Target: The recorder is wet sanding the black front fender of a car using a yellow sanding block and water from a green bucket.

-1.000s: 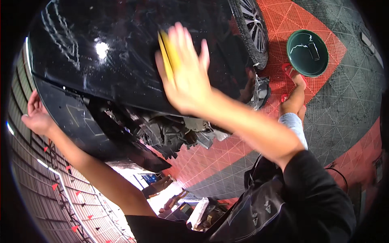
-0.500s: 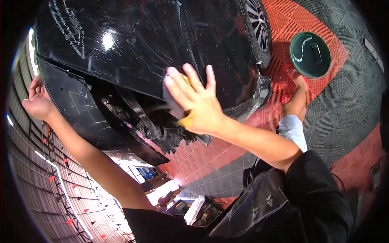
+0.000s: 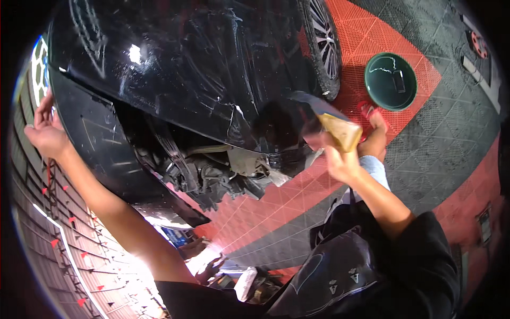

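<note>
A black car body panel (image 3: 207, 64) with wet streaks and scuffs fills the upper left. Below its edge gapes an opening with broken parts and torn trim (image 3: 212, 170). My right hand (image 3: 342, 162), raised off the panel at its right end, is closed round a yellow sponge (image 3: 342, 133) with a dark grey flat layer on one side; motion smears it. At the far left, my left hand (image 3: 48, 133) is beside the car's outer edge, fingers loosely apart and nothing seen in them. The fingertips are partly hidden by the panel.
A round green tub (image 3: 368, 89) stands on the red floor tiles (image 3: 353, 32), near a wheel (image 3: 323, 42) and my foot in a red sandal (image 3: 366, 110). Dark grey tiles (image 3: 435, 122) lie beyond. Another person's arm (image 3: 194, 249) shows at the bottom.
My right hand has lifted off the panel and swung right with the sponge, uncovering the broken opening. The left hand stays by the edge. The whole view has shifted slightly.
</note>
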A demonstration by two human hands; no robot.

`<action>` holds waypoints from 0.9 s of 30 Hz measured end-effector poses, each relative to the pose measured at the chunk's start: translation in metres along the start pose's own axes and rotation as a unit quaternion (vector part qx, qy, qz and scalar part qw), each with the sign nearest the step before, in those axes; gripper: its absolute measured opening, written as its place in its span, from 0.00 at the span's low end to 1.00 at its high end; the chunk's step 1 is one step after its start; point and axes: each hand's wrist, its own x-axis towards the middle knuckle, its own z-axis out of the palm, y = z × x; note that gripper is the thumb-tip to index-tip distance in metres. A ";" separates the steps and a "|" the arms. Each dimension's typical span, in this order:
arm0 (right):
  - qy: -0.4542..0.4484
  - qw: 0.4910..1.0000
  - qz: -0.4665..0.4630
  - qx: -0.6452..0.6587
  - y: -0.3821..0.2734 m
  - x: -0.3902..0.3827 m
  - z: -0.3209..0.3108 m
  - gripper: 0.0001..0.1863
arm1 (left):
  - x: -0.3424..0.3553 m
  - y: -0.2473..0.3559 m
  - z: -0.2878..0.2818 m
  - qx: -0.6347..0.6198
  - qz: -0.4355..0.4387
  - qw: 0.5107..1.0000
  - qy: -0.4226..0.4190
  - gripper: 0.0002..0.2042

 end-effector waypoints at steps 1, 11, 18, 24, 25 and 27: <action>0.040 0.996 -0.041 -0.068 -0.008 -0.006 -0.019 0.16 | 0.000 -0.001 0.003 0.053 0.014 0.999 -0.005 0.39; -0.117 0.965 -0.200 -0.126 -0.086 -0.013 -0.147 0.10 | -0.065 0.069 0.044 0.218 0.212 0.949 0.080 0.23; -0.107 0.960 0.202 0.162 -0.099 -0.037 -0.194 0.22 | -0.372 0.141 0.242 -0.083 -0.034 0.920 -0.382 0.18; -0.114 0.913 0.372 0.122 -0.106 -0.016 -0.252 0.17 | -0.521 0.173 0.344 -0.160 -0.322 0.911 -0.203 0.17; -0.099 0.905 0.412 0.035 -0.106 -0.011 -0.268 0.17 | -0.533 0.179 0.358 -0.139 -0.355 0.909 -0.167 0.16; -0.084 0.888 0.448 -0.062 -0.104 -0.001 -0.294 0.17 | -0.554 0.195 0.387 -0.141 -0.453 0.874 -0.110 0.16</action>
